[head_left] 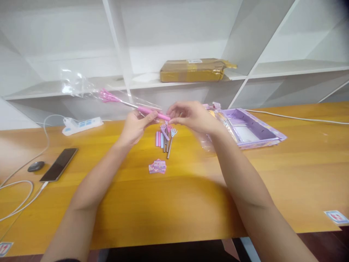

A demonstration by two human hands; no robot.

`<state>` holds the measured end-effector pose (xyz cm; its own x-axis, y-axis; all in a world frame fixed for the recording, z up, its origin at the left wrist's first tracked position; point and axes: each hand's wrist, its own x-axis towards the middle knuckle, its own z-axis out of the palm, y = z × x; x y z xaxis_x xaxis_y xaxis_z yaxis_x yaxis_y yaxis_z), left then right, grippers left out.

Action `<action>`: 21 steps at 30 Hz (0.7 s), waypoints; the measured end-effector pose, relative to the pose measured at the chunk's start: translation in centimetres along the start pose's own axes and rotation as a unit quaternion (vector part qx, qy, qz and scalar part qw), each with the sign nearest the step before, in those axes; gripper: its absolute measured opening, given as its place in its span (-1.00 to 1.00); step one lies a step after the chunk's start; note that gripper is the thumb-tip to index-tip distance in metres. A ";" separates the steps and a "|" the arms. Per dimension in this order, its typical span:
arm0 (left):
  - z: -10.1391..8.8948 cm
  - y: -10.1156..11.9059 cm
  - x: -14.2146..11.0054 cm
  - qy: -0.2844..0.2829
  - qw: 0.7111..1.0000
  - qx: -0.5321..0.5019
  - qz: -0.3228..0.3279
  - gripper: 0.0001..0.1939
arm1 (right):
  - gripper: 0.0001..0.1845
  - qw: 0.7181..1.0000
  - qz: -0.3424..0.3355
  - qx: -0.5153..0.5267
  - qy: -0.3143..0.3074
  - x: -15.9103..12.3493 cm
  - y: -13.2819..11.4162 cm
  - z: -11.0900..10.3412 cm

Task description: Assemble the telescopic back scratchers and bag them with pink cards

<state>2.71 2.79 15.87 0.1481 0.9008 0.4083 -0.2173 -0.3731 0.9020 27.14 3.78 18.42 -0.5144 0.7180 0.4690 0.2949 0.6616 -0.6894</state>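
Note:
A pink back scratcher (147,110) with a metal shaft lies tilted inside a clear plastic bag (79,83), its claw end up to the left. My left hand (136,125) is closed round the handle, thumb on top. At the handle's lower end my right hand (189,115) pinches with thumb and fingers; whether they grip the handle tip or the bag's edge is hard to see. Beneath the hands lie loose scratcher heads with metal shafts (170,143) and several coloured handle tubes (159,139). Nearer me is a small pile of printed cards (157,166).
A purple box (261,129) stands to the right, with plastic-wrapped items (225,122) beside and partly over it. To the left are a power strip (83,125), a phone (59,164), a black mouse-like object (36,166) and white cables. A taped carton (192,71) sits on the shelf.

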 end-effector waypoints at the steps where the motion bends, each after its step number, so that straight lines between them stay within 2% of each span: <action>1: 0.2 -0.2 -0.1 -0.011 1.000 0.001 -0.005 -0.57 | -0.62 1.000 -0.012 0.003 0.007 0.1 0.1 0.2; 7: 0.3 -1.6 -0.3 -0.092 0.995 0.011 -0.030 -0.62 | -0.52 0.999 -0.048 -0.011 0.002 0.4 0.5 1.0; 11: -0.1 -1.9 -0.2 -0.104 0.993 0.028 -0.043 -0.61 | -0.57 0.996 -0.081 -0.038 0.016 0.5 0.8 1.5; 16: -0.7 -0.3 -0.1 -0.123 0.989 0.067 -0.050 -0.57 | -0.55 0.994 -0.092 -0.056 0.016 0.5 0.6 1.7; 21: -1.3 1.3 0.1 -0.112 0.990 0.063 -0.049 -0.51 | -0.25 0.992 -0.104 -0.038 -0.055 -0.1 0.2 0.7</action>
<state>1.18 2.69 16.92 0.3765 0.8674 0.3254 -0.0702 -0.3235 0.9436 26.69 3.66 17.87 -0.6533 0.5398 0.5309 0.2319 0.8102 -0.5383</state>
